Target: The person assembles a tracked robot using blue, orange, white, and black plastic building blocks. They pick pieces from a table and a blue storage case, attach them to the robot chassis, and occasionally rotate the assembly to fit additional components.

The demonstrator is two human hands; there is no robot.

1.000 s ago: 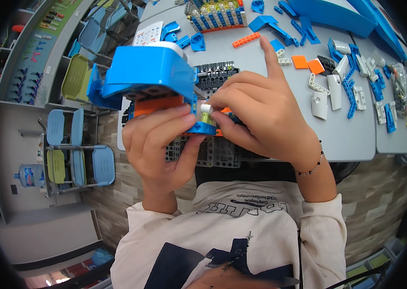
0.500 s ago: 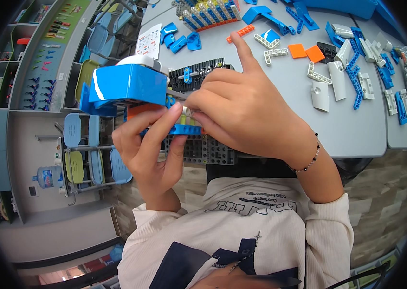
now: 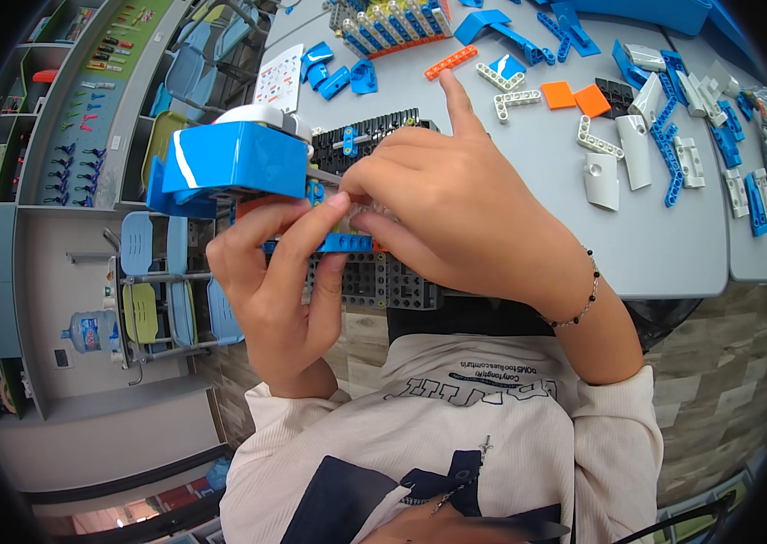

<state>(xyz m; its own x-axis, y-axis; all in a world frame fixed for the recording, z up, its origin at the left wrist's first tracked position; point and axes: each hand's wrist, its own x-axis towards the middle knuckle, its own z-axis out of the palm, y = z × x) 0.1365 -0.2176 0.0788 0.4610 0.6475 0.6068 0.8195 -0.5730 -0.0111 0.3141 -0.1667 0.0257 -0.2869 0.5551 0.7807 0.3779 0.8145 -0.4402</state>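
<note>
A building-block vehicle model sits at the table's near edge, with a glossy blue cab [image 3: 236, 159], a dark grey perforated frame [image 3: 370, 281] and a black ribbed section [image 3: 374, 140]. My left hand [image 3: 279, 295] grips the model below the cab, its thumb under a blue beam [image 3: 347, 243] and its fingers above. Just right of those fingertips, my right hand [image 3: 469, 204] pinches thumb against finger over the model, with one finger stretched out. Whatever lies in that pinch is hidden by the fingers.
Loose parts lie on the grey table [image 3: 528, 172]: an orange beam [image 3: 451, 63], white angled beams [image 3: 515, 104], orange square plates [image 3: 557, 94] and white curved panels [image 3: 635, 151]. A printed sheet [image 3: 278, 77] lies behind the cab. Chairs and shelves stand at the left.
The model and both hands have shifted slightly left. A small whitish piece seen between the fingertips before is now mostly covered by my right fingers.
</note>
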